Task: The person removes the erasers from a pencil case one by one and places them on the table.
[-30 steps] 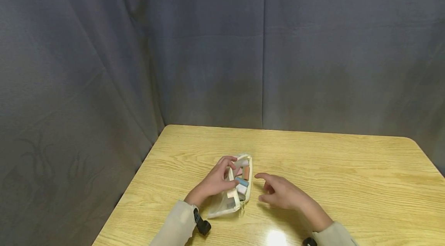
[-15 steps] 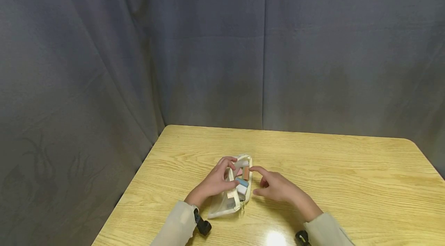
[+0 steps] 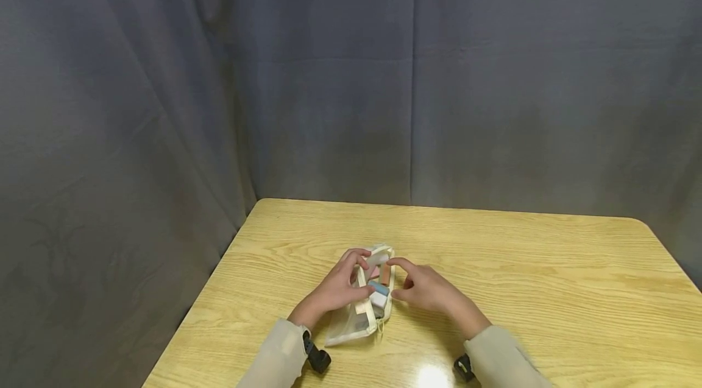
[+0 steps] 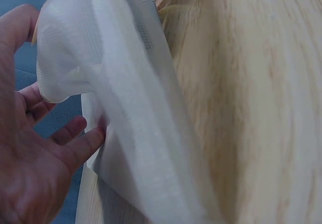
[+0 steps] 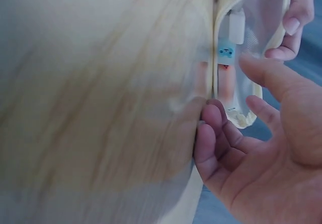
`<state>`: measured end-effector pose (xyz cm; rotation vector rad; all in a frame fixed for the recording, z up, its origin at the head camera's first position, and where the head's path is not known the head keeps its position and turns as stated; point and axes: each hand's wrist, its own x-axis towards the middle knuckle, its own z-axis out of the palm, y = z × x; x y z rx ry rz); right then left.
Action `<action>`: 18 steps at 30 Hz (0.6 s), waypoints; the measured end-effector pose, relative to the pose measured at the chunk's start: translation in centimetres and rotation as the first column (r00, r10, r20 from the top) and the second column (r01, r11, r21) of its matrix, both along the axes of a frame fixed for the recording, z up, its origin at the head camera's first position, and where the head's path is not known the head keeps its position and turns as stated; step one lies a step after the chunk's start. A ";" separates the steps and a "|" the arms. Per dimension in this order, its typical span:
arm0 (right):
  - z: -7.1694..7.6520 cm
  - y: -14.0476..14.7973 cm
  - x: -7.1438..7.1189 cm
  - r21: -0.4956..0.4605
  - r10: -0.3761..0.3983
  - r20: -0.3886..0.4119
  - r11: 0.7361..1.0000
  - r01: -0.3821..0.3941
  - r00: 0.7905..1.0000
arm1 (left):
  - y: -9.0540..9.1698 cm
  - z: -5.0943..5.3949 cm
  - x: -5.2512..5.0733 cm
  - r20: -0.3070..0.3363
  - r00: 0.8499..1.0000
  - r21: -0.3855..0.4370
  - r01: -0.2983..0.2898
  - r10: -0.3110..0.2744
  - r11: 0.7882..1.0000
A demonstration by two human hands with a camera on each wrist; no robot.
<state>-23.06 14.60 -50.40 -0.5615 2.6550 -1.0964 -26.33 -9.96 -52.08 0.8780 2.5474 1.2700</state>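
A cream-edged, see-through mesh zip pouch [image 3: 342, 330] lies on the table with its mouth spread apart. Several small blocks sit inside: a blue block [image 3: 379, 288], a white block [image 3: 378, 300], an orange block [image 3: 385, 275] and a pink one [image 3: 375, 271]. Faces are printed on the blue and orange blocks in the right wrist view. My left hand [image 3: 331, 289] holds the pouch's left rim, fingers and thumb bent over it. On the other side, my right hand [image 3: 430, 289] has its index fingertip at the right rim beside the orange block, thumb apart and lower.
The wood-grain table [image 3: 521, 278] extends to the right and behind the pouch. A dark grey curtain [image 3: 329, 102] hangs behind and along the left side. Black straps [image 3: 316, 356] circle both wrists. A thin zip-pull loop [image 3: 381, 326] hangs from the pouch's near end.
My right hand has moved left, from beside the pouch to its right rim. The left hand keeps its hold, and the blocks have stayed inside.
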 end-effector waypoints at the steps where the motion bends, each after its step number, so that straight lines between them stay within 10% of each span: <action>1: 0.0 -0.1 -0.1 0.004 -0.011 -0.001 1.000 0.011 1.000 | 0.0 0.0 0.0 -0.003 1.000 0.000 0.000 0.000 1.000; 18: -0.5 -1.5 -1.3 0.071 -0.093 -0.055 0.993 0.096 0.994 | -0.5 0.1 0.2 0.028 1.000 0.012 -0.005 0.005 1.000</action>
